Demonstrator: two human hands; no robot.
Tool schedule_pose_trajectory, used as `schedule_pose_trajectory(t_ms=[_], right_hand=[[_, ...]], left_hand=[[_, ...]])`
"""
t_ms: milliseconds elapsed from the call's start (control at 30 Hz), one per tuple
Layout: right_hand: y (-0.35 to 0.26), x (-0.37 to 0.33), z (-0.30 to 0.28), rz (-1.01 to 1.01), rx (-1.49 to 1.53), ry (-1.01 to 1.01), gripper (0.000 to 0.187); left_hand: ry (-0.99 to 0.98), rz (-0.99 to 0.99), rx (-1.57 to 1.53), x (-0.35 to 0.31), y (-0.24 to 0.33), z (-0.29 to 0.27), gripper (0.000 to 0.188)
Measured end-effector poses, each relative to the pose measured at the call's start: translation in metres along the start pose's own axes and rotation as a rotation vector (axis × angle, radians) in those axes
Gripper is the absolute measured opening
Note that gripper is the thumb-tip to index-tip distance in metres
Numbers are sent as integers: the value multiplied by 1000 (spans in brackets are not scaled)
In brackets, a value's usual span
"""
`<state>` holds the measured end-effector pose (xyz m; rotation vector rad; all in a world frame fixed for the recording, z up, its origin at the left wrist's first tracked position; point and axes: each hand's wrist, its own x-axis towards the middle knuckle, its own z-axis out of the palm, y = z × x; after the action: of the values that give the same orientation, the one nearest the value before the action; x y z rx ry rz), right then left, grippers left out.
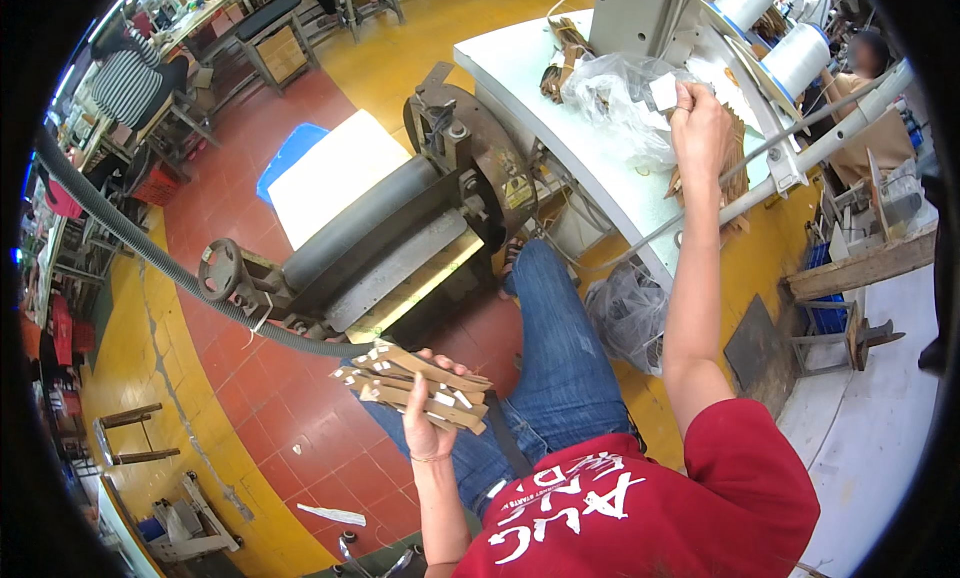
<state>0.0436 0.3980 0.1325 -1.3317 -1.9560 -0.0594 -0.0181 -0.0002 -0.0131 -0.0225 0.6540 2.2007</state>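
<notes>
Got a grey hose (160,266) at 9 o'clock, snaking down and in. Next, at 10, a white sheet (340,168) right beside a chunky roller machine (365,233). Down at 7, gripping a messy bundle of brown strips (425,385), dotted with little white bits, in the left hand (432,440), snug between thumb and fingers. Then up at 1, a white table (520,63), plus a crinkly clear bag (605,83) on top. Over at 2, pinching a small white piece (663,91) in the right hand (700,133), with fingers drawn close, right by the bag. More strips (738,163) by the wrist, two white spools (795,63) farther out.
</notes>
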Motion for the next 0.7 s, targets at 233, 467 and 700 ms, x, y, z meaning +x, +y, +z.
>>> schedule_pose_trajectory(t_ms=[233,467,700], right_hand=[[34,21,30,7,-416,-166,23],[43,29,38,-149,-362,36,51],[-49,-131,-7,-294,947,-687,40]], left_hand=[[-113,-186,69,-14,-9,8,65],[-213,-288,-145,-8,-8,16,74],[-181,-317,-107,-1,-9,24,64]])
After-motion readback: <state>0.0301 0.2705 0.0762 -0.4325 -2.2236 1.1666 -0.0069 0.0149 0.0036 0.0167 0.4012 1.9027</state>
